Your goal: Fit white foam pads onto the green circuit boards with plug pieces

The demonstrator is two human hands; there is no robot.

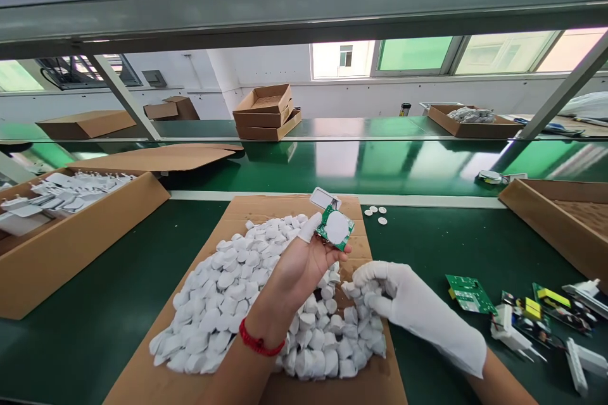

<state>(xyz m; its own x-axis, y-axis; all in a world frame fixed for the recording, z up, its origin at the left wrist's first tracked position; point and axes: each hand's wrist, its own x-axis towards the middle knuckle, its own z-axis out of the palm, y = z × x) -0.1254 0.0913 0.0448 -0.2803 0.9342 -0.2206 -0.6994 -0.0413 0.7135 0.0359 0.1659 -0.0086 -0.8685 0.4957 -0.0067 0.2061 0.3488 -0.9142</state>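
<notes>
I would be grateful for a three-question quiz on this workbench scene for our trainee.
1. What green thing does the left hand hold?
2. True or false: the right hand wears a white glove.
3. Where do the four small white discs lie? A: in the box at left; B: on the green table, right of the cardboard sheet; C: on the upper beam.

Key: 1. A circuit board; 2. True; 3. B.
</notes>
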